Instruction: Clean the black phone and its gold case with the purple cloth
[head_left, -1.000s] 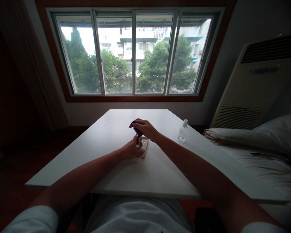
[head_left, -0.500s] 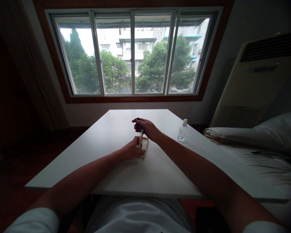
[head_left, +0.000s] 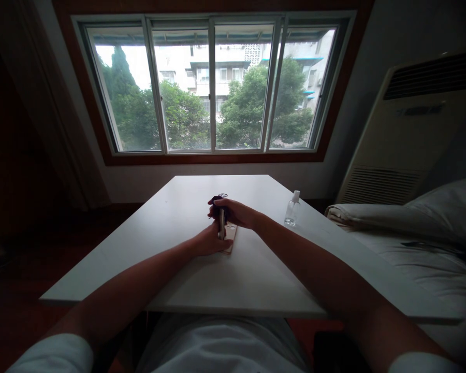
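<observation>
A slim silvery slab [head_left: 221, 225] stands on edge mid white desk [head_left: 178, 280], on a flat tan case [head_left: 232, 238]. The left hand [head_left: 208, 241] clamps its base. The right hand [head_left: 237, 212], at one o'clock, pinches a dark cloth [head_left: 216, 200] against its top. It is probably light, stiff and slick, so it is best held by its edges.

Home bedroom, bed [head_left: 411, 259] with pillow [head_left: 442, 207], white table [head_left: 225, 274], wide window [head_left: 213, 85]

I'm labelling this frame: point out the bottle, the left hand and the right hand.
bottle [head_left: 292, 212], head view, clear body.
left hand [head_left: 208, 242], head view, back of hand.
right hand [head_left: 236, 212], head view, knuckles.
</observation>
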Demonstrator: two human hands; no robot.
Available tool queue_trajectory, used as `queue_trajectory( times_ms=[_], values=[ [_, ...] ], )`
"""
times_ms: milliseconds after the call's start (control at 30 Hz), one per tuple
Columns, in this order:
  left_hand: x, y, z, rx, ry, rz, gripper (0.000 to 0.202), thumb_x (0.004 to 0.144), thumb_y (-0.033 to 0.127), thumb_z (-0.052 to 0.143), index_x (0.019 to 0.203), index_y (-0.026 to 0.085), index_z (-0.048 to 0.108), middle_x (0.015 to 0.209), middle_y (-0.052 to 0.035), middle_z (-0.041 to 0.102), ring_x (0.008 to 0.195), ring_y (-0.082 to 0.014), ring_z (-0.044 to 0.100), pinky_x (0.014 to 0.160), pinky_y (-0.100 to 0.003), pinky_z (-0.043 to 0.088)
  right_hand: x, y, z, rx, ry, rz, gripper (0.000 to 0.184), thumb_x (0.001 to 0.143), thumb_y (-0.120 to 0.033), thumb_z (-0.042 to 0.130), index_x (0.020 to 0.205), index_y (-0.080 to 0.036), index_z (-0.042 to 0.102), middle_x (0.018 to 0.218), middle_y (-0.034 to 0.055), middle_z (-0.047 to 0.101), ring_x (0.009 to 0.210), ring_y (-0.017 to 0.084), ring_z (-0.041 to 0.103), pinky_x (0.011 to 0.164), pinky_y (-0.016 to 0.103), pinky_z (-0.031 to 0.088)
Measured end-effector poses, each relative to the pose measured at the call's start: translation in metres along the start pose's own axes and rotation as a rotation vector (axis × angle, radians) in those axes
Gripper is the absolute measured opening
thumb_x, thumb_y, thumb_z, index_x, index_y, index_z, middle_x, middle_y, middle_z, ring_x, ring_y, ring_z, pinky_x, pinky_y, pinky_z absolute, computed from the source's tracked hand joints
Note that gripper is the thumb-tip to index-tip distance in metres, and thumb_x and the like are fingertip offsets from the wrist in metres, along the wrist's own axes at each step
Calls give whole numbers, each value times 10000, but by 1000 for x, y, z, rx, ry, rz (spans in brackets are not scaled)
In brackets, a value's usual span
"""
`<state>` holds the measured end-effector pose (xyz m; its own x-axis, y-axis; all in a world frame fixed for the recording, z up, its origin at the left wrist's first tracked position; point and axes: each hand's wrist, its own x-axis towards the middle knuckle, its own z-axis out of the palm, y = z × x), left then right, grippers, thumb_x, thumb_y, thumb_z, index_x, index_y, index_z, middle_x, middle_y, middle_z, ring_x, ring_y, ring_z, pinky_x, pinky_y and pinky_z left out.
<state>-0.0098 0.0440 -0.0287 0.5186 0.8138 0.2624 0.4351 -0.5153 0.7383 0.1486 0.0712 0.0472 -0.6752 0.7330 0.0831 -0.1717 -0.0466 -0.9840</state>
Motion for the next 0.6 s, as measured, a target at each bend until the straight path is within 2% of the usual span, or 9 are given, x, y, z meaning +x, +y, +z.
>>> queue_trajectory(
  times_ms=[167,333,600],
  values=[
    [2,-3,1,9,21,-24,617,749,451,737,1210,166,443,970,-62,598,819,-195,557,706,-339,468,7,6,-3,75,126,31,239,819,-383,670,854,-156,601,762,44,649,672,154,633,480,226,459],
    [3,-7,2,-16,-1,-36,628,745,485,747,1201,157,464,1004,-76,605,812,-180,555,702,-328,471,12,11,-5,-2,173,-16,354,857,-497,594,750,-160,582,627,46,598,489,140,519,363,243,368],
    [2,-7,3,-83,-60,15,673,771,480,751,1269,159,432,1020,-76,590,855,-184,565,744,-339,484,11,14,5,-126,338,-172,533,866,-690,522,723,-178,554,591,26,560,400,110,447,316,232,296]
  ],
)
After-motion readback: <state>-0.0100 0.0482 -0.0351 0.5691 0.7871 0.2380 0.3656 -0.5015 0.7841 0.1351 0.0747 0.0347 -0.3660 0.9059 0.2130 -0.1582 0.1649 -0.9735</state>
